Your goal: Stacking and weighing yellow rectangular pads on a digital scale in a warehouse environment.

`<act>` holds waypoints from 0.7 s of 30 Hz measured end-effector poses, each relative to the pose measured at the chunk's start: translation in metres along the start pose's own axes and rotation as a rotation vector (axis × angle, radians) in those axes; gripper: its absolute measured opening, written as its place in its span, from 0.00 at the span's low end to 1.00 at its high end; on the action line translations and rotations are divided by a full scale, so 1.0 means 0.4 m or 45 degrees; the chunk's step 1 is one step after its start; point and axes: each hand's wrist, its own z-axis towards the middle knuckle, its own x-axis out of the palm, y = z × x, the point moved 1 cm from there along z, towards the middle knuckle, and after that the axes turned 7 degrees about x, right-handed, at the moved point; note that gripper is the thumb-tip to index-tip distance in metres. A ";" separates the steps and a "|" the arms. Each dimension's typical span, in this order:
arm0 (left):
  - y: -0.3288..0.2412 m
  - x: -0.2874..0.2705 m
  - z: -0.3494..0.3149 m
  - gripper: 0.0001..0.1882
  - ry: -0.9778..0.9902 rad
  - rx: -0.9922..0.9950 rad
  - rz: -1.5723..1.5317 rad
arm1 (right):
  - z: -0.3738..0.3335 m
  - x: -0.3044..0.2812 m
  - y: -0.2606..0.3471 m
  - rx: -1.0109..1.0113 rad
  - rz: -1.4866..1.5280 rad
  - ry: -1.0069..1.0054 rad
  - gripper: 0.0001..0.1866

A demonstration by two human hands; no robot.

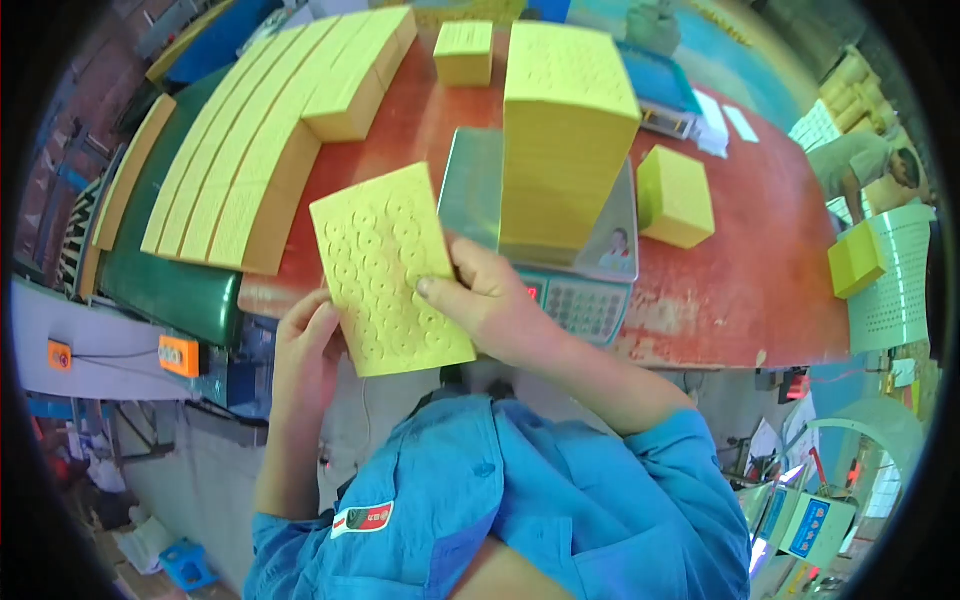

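Observation:
A thin wad of yellow joss paper (pixel 372 235), cut with rows of round coin shapes, is tilted up in front of me. My left hand (pixel 310 328) pinches its lower left edge. On its right side, my right hand (pixel 485 295) grips it with the thumb on the face and the fingers behind. Just beyond, a tall block of yellow paper (pixel 555 170) stands on a digital weighing scale (pixel 470 185). The scale's keypad (pixel 585 308) faces me, and its display is partly covered by my right hand.
Long rows of yellow paper stacks (pixel 240 150) fill the left of the red table (pixel 720 300). Smaller paper blocks stand behind (pixel 464 55) and right of the scale (pixel 676 197). Another person (pixel 860 170) is at the far right, near a yellow block (pixel 856 260). Orange sockets (pixel 179 356) sit at left.

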 end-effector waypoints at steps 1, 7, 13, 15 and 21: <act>-0.034 0.025 0.030 0.18 0.029 0.044 -0.019 | -0.018 0.008 0.056 -0.130 -0.016 -0.047 0.18; -0.255 0.320 0.306 0.12 0.388 0.274 0.001 | 0.036 -0.146 0.418 -0.414 -0.688 -0.462 0.20; -0.234 0.475 0.572 0.13 0.770 0.295 0.394 | 0.124 -0.359 0.488 -0.360 -0.510 -0.734 0.23; -0.218 0.493 0.590 0.13 0.716 0.228 0.523 | 0.127 -0.386 0.475 -0.300 -0.522 -0.813 0.24; -0.204 0.482 0.591 0.15 0.736 0.185 0.549 | 0.131 -0.391 0.437 -0.288 -0.474 -0.834 0.24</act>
